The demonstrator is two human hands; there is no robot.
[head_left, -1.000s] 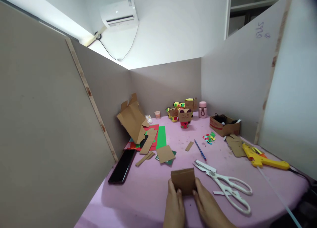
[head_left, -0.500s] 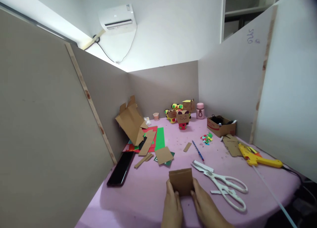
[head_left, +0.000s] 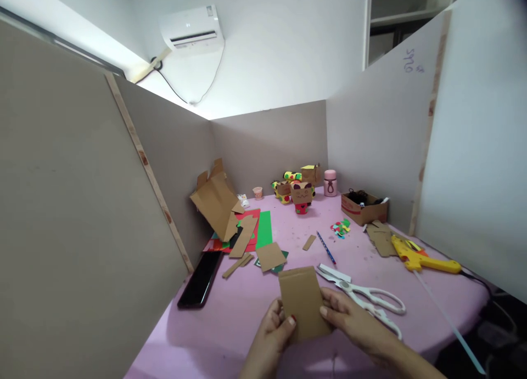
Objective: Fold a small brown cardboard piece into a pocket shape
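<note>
Between my two hands is a brown piece of cardboard [head_left: 304,302], its broad face tilted up toward me and a crease running near its top edge. My left hand [head_left: 274,329] grips its left side, thumb on the front face. On the right edge, my right hand [head_left: 343,313] pinches it with the thumb in front; the other fingers are partly behind. White-handled scissors [head_left: 366,297] lie just beyond my right hand, partly covered by it. A square cardboard piece [head_left: 271,256] rests on the table past the held piece, on top of something dark green.
Left stand a black phone [head_left: 200,280], coloured paper [head_left: 264,229] and a leaning cardboard box [head_left: 216,201]. A pencil [head_left: 326,248], paper scraps [head_left: 341,228], a yellow glue gun [head_left: 424,261] and an open carton [head_left: 364,210] lie right. Decorated cardboard figures [head_left: 302,195] and a pink bottle [head_left: 330,183] stand behind.
The cardboard has turned so more of its face shows, and it looks taller. Both hands shifted their grip along its sides, the right now covering part of the scissors. The view moved slightly.
</note>
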